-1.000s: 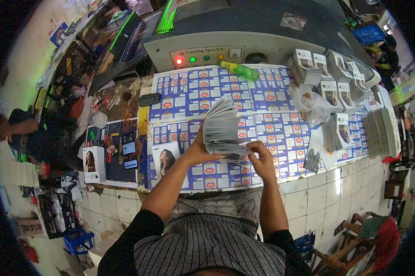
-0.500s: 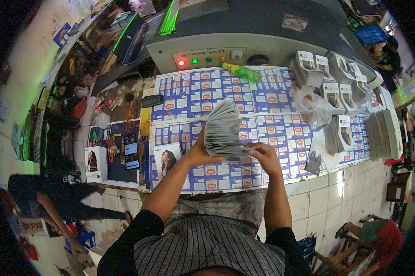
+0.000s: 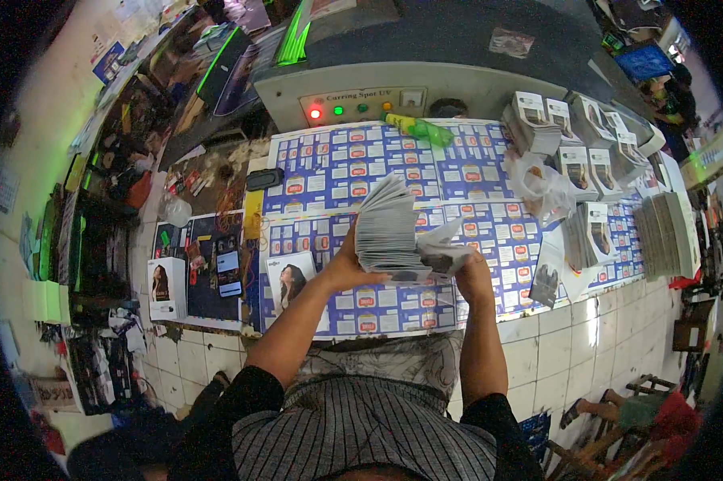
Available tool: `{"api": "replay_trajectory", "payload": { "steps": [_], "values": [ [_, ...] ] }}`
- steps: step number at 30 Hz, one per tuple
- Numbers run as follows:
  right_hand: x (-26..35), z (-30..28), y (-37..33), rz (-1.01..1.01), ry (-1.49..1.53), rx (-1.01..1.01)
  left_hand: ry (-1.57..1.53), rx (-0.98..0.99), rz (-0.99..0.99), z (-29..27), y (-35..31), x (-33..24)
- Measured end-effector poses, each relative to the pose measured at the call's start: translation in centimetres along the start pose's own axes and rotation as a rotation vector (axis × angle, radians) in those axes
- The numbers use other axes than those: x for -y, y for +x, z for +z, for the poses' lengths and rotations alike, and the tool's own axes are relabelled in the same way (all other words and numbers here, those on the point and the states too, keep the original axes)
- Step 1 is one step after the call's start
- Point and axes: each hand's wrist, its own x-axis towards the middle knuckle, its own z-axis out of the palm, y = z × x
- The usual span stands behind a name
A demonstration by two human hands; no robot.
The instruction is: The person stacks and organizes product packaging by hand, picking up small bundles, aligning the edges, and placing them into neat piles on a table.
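A thick, fanned stack of folded white leaflets stands on edge above the printed sheets on the table. My left hand is closed round its left side and lower edge. At the stack's right end, one leaflet with a dark picture is spread away from the rest. My right hand pinches that leaflet by its right edge. Beside my left forearm, a leaflet with a woman's portrait lies flat. Farther left stands a pile of similar leaflets.
Blue-and-white printed sheets cover the table. At the back lies a green bottle before a machine with lit buttons. Several leaflet stacks and a clear plastic bag occupy the right. A phone and black case are left.
My right hand has moved slightly right, drawing one leaflet outward from the stack's right end. My left hand keeps its hold. The person at the lower left has moved downward in view.
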Motion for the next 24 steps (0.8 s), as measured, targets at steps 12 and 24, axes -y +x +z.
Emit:
{"api": "replay_trajectory", "payload": {
  "steps": [12, 24],
  "values": [
    [3.3, -2.2, 1.9, -0.269, 0.398, -0.125, 0.031, 0.012, 0.018, -0.1, 0.1, 0.2],
    [4.1, -1.4, 2.1, -0.156, -0.320, -0.087, 0.095, 0.013, -0.015, -0.1, 0.1, 0.6]
  ]
}}
